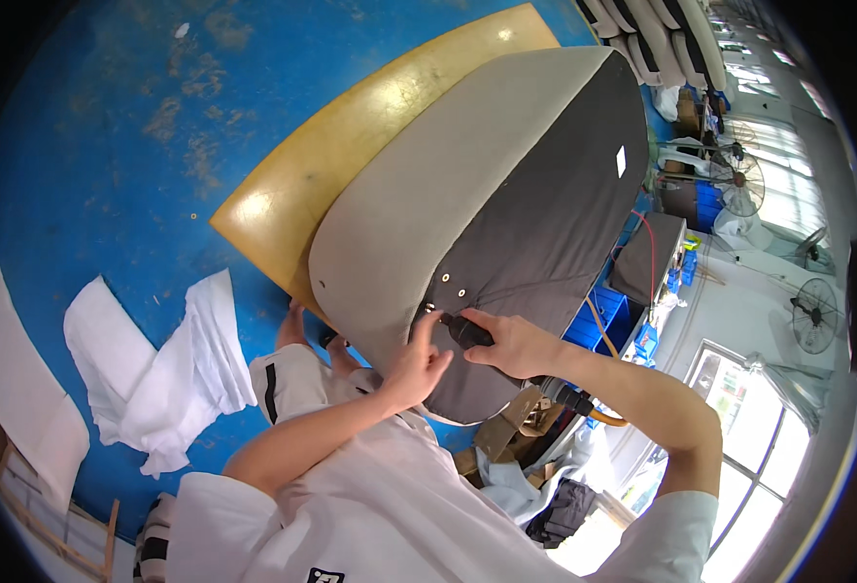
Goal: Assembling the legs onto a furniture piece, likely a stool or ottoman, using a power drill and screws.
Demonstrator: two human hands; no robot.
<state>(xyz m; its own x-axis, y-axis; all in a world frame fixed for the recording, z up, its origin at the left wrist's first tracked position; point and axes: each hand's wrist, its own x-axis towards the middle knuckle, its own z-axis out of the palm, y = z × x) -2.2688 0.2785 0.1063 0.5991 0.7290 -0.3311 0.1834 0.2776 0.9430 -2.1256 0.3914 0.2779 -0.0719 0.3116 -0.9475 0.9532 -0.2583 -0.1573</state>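
A large upholstered panel (438, 146) with a pale grey padded side and a dark fabric face (535, 214) lies in front of me. My right hand (518, 348) is wrapped round a black power driver (469, 332), its nose pointing left toward the panel's near end. An orange hose (608, 420) shows behind the tool. Close by, my left hand (417, 374) has its fingertips at a small shiny metal piece (429, 308) on the dark face's edge; exactly what they pinch is too small to tell. Two brass-coloured eyelets (454, 285) sit just beyond the fingertips.
Beneath the panel is a glossy yellow board (273, 209) over the blue floor (108, 126). White cloth pieces (161, 374) lie at left. On the right are blue bins (599, 319), an open cardboard box (511, 428) and standing fans (814, 316). Similar grey-and-black panels (657, 39) are stacked far off.
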